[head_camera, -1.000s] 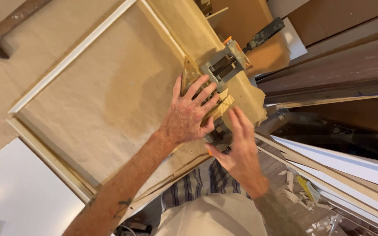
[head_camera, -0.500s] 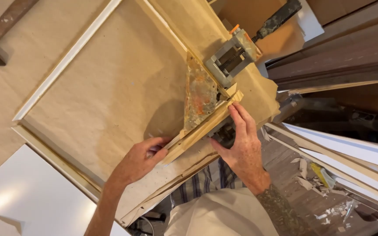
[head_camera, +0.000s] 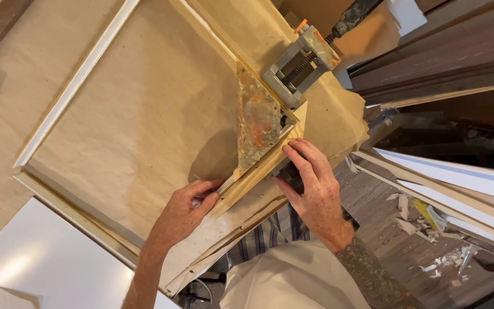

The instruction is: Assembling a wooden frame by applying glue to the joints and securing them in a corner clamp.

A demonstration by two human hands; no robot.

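Two hands on work | left hand [head_camera: 187,209] pinches moulding strip [head_camera: 258,171] | right hand [head_camera: 313,186] curled at corner clamp [head_camera: 293,68] | step: seating mitre; tightening looks next.

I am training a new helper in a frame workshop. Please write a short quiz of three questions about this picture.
1. True or false: the left hand presses on the wooden moulding strip.
2. What lies under the frame pieces? A) brown paper B) green cloth C) bare metal
3. Which hand is at the near side of the corner clamp?

Key:
1. True.
2. A, brown paper.
3. The right hand.
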